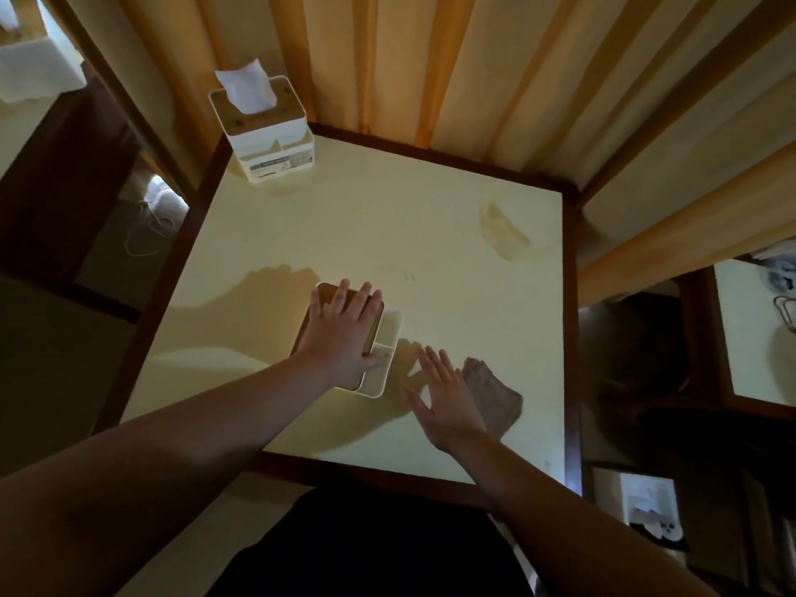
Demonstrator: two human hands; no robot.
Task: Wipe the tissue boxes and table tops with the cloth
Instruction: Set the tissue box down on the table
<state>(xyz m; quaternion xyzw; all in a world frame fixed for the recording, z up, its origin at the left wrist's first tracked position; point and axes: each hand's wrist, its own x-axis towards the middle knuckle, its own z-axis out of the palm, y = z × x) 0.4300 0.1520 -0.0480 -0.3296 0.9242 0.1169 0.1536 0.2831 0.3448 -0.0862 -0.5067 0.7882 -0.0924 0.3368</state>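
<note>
Pressing your left hand (pixel 344 333) flat on the near tissue box (pixel 379 351), right hand (pixel 443 402) open beside the cloth (pixel 495 402) lying near the bench's (pixel 344 234) front edge; far-corner box (pixel 262 131) and stains look unwiped.

Cloth (pixel 495 400) right of near tissue box (pixel 383 351)

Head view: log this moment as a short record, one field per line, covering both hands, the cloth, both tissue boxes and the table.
left hand: laid flat, fingers straight, on the wooden lid of the near tissue box
right hand: open, fingers spread, above the table beside the cloth
cloth: brown, crumpled, lying on the table, held by neither hand
far tissue box: at the far left corner, white tissue sticking up
table: pale yellow top, dark wooden edge, a stain near the right side
</note>
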